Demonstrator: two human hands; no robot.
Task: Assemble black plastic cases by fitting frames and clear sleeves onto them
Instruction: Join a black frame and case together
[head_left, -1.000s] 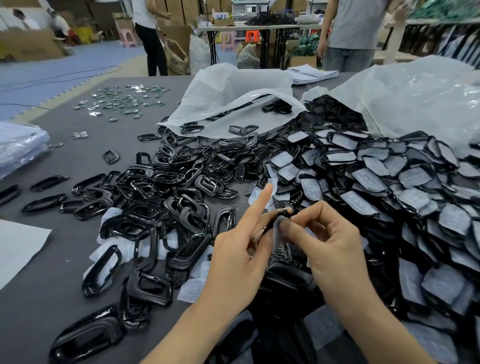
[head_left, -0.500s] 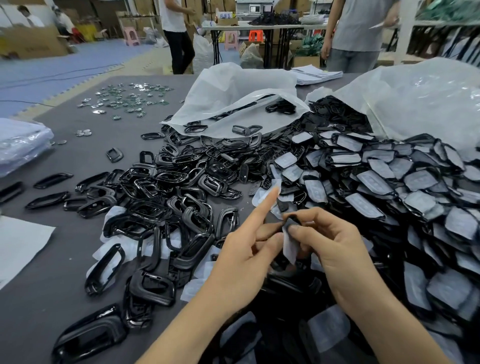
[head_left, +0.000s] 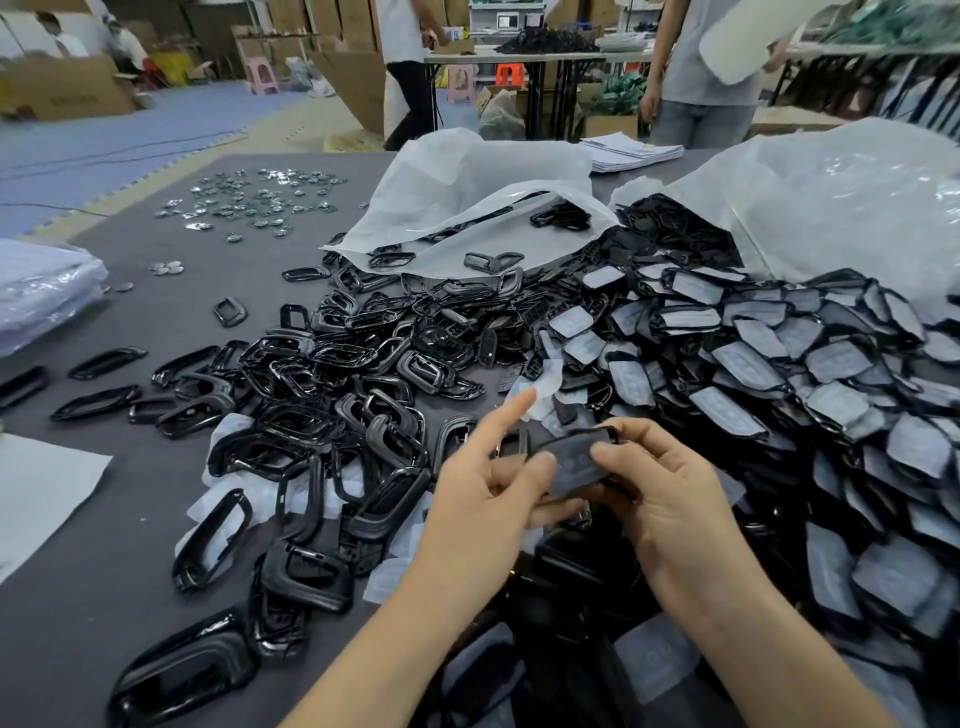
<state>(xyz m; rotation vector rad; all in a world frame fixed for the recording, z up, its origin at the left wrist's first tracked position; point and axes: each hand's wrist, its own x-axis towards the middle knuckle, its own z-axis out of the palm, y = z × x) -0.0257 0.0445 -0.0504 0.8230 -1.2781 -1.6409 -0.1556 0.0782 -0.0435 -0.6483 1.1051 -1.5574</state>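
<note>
Across the field of view, a grey table (head_left: 130, 597) carries all the work stock. At the far right, a large translucent bag (head_left: 831, 208) lies open on its side, and a heap of sleeved cases (head_left: 779, 374) spills from its mouth toward the near right edge. A second, smaller bag (head_left: 467, 176) lies at the centre rear, with a few black parts resting on its lower flap. A heap of black frames (head_left: 322, 395) covers the centre of the table and touches the left edge of the heap of sleeved cases. Loose clear sleeves (head_left: 249, 493) lie under and between the nearest frames. A wrapped stack (head_left: 41, 291) sits at the left edge, and a white sheet (head_left: 36, 493) lies nearer on the same side. Small shiny parts (head_left: 249, 197) are scattered at the far left, well apart from the frames.

Both hands meet above the near centre of the table. The left hand (head_left: 483, 499) grips one black case (head_left: 574, 462) with its thumb on the sleeved face; its index finger points straight up, clear of the case. The right hand (head_left: 670, 499) pinches the opposite end of the case, thumb on the face and index finger curled over the top edge. The case is held clear of the table.
</note>
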